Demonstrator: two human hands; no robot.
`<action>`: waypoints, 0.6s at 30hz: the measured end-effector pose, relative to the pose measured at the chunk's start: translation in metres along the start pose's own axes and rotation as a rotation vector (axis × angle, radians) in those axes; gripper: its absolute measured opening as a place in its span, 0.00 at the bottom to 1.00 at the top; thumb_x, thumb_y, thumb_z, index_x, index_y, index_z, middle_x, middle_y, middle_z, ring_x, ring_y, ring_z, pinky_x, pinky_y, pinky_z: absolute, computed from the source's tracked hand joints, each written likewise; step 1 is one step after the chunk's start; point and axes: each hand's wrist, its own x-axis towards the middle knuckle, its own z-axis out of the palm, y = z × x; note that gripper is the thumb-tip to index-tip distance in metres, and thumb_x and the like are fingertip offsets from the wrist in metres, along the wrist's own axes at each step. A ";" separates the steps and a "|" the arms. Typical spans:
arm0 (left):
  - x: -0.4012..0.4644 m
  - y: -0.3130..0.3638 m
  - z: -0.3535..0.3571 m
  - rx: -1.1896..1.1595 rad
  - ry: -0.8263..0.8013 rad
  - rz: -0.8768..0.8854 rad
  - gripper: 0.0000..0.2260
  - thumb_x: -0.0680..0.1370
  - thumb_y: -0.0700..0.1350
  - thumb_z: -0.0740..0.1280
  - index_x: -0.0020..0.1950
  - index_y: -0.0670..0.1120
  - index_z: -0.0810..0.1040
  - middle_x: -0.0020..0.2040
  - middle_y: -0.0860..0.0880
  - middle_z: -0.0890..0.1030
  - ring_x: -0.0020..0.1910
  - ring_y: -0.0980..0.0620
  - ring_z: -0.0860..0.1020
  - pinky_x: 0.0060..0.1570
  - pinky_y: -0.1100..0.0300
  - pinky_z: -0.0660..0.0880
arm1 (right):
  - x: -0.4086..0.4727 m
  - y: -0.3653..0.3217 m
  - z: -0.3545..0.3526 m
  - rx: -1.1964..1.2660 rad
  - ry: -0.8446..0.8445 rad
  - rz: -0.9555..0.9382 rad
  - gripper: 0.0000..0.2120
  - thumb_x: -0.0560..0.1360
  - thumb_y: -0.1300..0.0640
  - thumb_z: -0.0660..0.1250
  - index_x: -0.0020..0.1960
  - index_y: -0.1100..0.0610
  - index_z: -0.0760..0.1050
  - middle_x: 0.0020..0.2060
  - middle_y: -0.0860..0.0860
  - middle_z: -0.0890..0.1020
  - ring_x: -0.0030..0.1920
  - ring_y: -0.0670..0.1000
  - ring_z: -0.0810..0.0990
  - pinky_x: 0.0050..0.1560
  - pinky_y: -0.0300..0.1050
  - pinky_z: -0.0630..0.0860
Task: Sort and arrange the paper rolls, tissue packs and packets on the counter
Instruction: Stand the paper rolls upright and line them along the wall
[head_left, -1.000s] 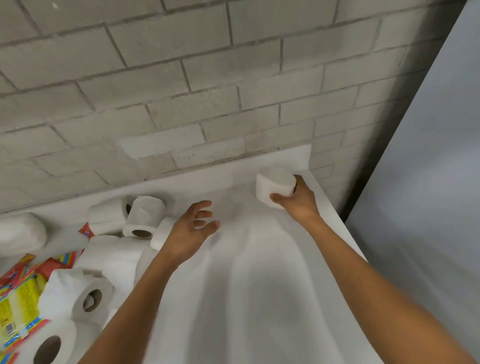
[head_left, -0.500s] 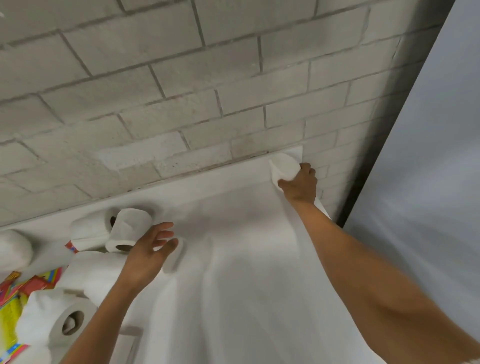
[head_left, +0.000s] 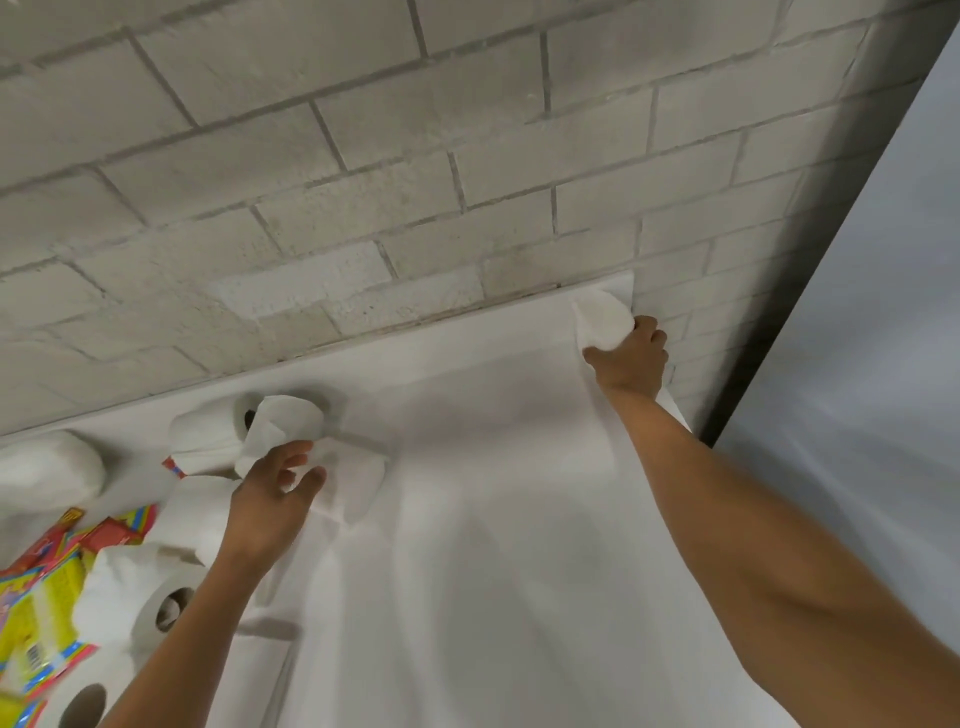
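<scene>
Left to right. Coloured packets (head_left: 36, 597) lie at the near left edge of the white worktop (head_left: 493, 519), among a loose heap of paper rolls (head_left: 156, 597) – some on their sides with the core showing, a sign that this group is not yet sorted. A wrapped white pack (head_left: 47, 470) lies beyond them by the brick wall (head_left: 363, 182). The left hand (head_left: 270, 499) reaches over the heap's right edge; its fingers (head_left: 291, 457) are loosely curled round nothing, touching or nearly touching a roll with a loose flap (head_left: 280, 426) just beyond the fingertips, while another roll (head_left: 353, 483) lies just to the right of the thumb. Whether contact is made cannot be told. Judged from its pose, this hand is choosing the next roll. Right of it the worktop is bare. The right hand (head_left: 628, 358) grips a single roll (head_left: 602, 319), fingers wrapped over its near side, the roll beyond the fingertips and pressed into the far right corner where worktop meets wall – probably to start a row there, with the wall as a stop.
</scene>
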 end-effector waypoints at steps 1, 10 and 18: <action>0.002 -0.001 0.001 0.022 -0.001 -0.007 0.17 0.79 0.48 0.69 0.67 0.50 0.75 0.61 0.52 0.79 0.57 0.49 0.78 0.53 0.55 0.70 | -0.001 0.003 0.000 0.008 -0.010 0.005 0.37 0.65 0.52 0.78 0.66 0.60 0.63 0.63 0.59 0.70 0.60 0.63 0.72 0.50 0.51 0.69; 0.016 -0.008 0.011 0.173 -0.049 -0.129 0.24 0.78 0.52 0.68 0.72 0.48 0.70 0.67 0.44 0.76 0.64 0.41 0.75 0.62 0.47 0.71 | -0.048 0.023 -0.001 0.198 -0.043 0.017 0.47 0.67 0.53 0.79 0.77 0.56 0.55 0.70 0.60 0.62 0.64 0.62 0.71 0.65 0.54 0.73; 0.020 -0.007 0.022 0.220 -0.094 -0.233 0.31 0.75 0.55 0.70 0.74 0.43 0.67 0.70 0.40 0.72 0.70 0.39 0.69 0.70 0.45 0.66 | -0.106 0.035 0.000 0.258 -0.104 -0.084 0.32 0.73 0.56 0.73 0.73 0.56 0.65 0.65 0.58 0.69 0.62 0.59 0.74 0.67 0.49 0.70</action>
